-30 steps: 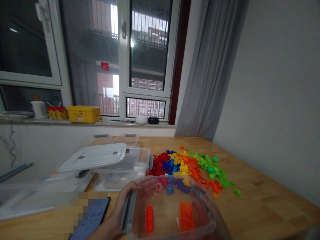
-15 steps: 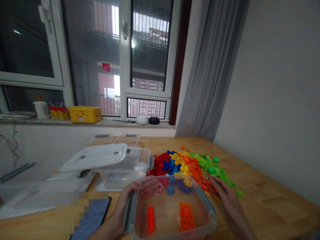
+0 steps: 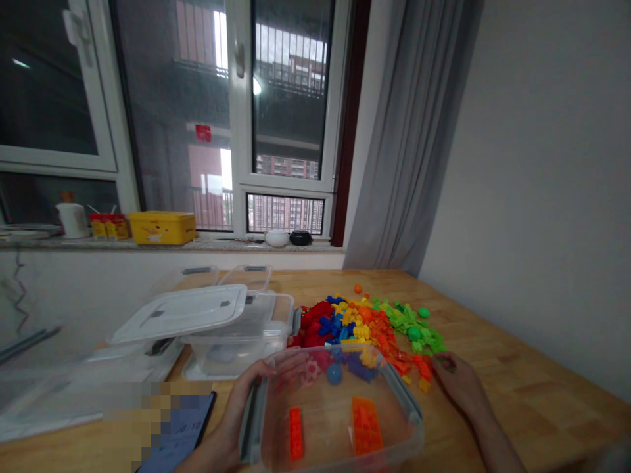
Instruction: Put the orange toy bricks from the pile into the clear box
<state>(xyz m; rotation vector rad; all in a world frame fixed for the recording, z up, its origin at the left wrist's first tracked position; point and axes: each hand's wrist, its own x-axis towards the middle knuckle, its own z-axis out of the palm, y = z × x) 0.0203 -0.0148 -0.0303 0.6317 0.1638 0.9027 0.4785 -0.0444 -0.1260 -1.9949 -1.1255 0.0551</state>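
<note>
My left hand (image 3: 241,407) grips the left side of a clear plastic box (image 3: 340,453) with grey side clips. Orange building bricks (image 3: 366,426) and a narrow red-orange brick (image 3: 295,433) show inside it. A blue ball (image 3: 334,374) appears through the clear plastic; I cannot tell whether it lies inside or behind. Beyond the box spreads a pile of toy pieces grouped in red, blue, yellow, orange (image 3: 387,335) and green (image 3: 401,320). At the pile's near right edge, my right hand (image 3: 463,384) has curled fingers beside orange pieces; what they hold is hidden.
Clear boxes (image 3: 236,355) and a white lid (image 3: 182,312) are stacked at left. A phone (image 3: 182,430) lies by my left forearm. An orange ball (image 3: 357,289) sits behind the pile. The windowsill bears a yellow box (image 3: 162,228) and small pots.
My right hand has moved from beside the box to the pile's right edge, its fingers now curled. Stray green pieces there no longer show. My left hand still holds the box.
</note>
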